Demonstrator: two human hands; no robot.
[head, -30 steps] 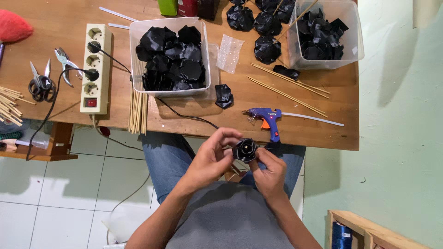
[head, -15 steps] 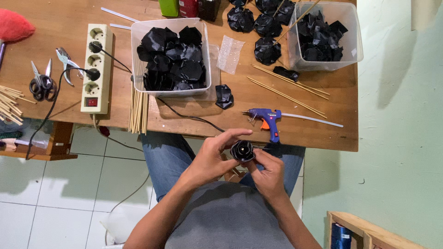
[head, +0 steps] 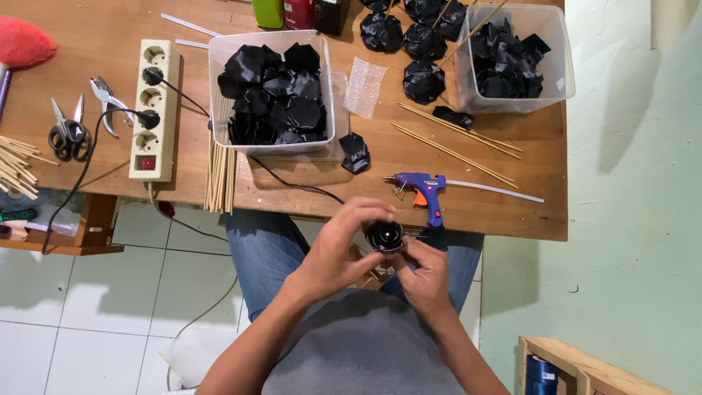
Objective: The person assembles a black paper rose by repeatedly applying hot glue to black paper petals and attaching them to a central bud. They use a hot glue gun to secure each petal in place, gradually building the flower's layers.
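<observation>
Over my lap, just below the table's front edge, both hands hold a small black rolled ribbon rose [head: 385, 235]. My left hand [head: 338, 251] curls around its left side, fingers arched over the top. My right hand [head: 426, 271] pinches it from below and the right. A blue hot glue gun [head: 423, 187] lies on the wooden table [head: 512, 208] just above my hands, with a clear glue stick trailing right. One loose black ribbon piece [head: 355, 153] lies near the table's front.
Two clear plastic tubs [head: 272, 91] [head: 512, 58] hold several black ribbon pieces. Thin wooden skewers [head: 219, 172] lie by the left tub and at centre right. A power strip [head: 154, 110], scissors [head: 67, 132] and pliers sit at the left. A wooden crate stands at bottom right.
My hands have turned the black rose slightly between the fingers; the left fingers arch higher over it. Nothing on the table has moved.
</observation>
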